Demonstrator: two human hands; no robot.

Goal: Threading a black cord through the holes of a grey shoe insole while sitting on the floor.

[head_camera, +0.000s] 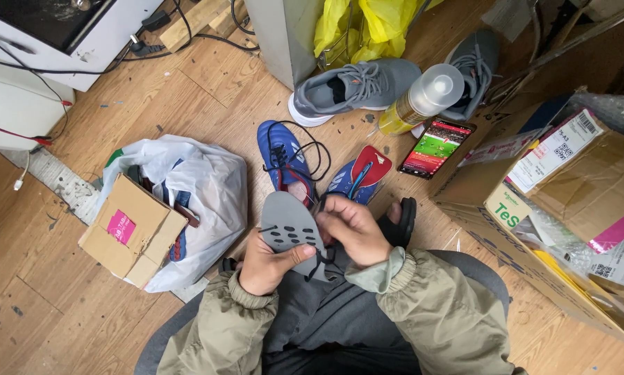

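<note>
Left hand is pinching the grey insole by its heel edge while the right hand is clamping its side, and it's looking light, floppy, easiest gripped at the rim.

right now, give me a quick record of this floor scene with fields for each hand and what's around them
left hand: left hand grips the grey perforated insole
right hand: right hand pinches a black lace beside the insole
in front: blue lace-up shoe; blue shoe with red insole
further off: grey sneaker, yellow spray bottle, lit smartphone
left side: white plastic bag, small cardboard box
surface: wooden floor
</note>
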